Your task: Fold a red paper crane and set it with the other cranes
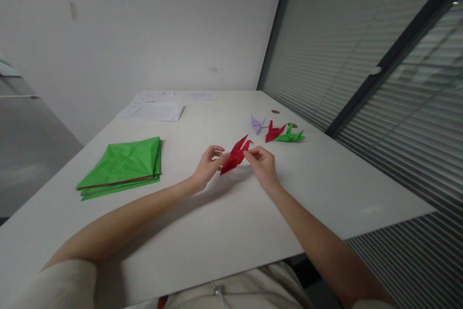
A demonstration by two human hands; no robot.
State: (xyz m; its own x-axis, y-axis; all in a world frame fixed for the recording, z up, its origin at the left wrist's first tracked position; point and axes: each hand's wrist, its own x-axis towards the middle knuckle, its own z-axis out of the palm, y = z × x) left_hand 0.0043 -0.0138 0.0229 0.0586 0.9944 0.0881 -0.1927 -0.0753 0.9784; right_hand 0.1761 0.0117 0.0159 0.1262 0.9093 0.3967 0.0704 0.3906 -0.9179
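Observation:
A red origami crane [236, 155] is held between my two hands, a little above the white table [217, 232]. My left hand [211, 163] grips its left side between thumb and fingers. On the other side, my right hand [262, 162] pinches the crane near its bent head. Beyond my right hand stand a purple paper crane [257, 124], another red crane [274, 131] and a green crane [290, 135], the last two touching or nearly so. To the left of my left hand lies a stack of creased green paper [125, 162] with a thin red edge showing.
Printed sheets [155, 110] lie at the table's far left. Two round brownish spots, perhaps holes, mark the tabletop near the cranes. A white wall [162, 24] closes off the far end, and windows with blinds [325, 48] run along the right.

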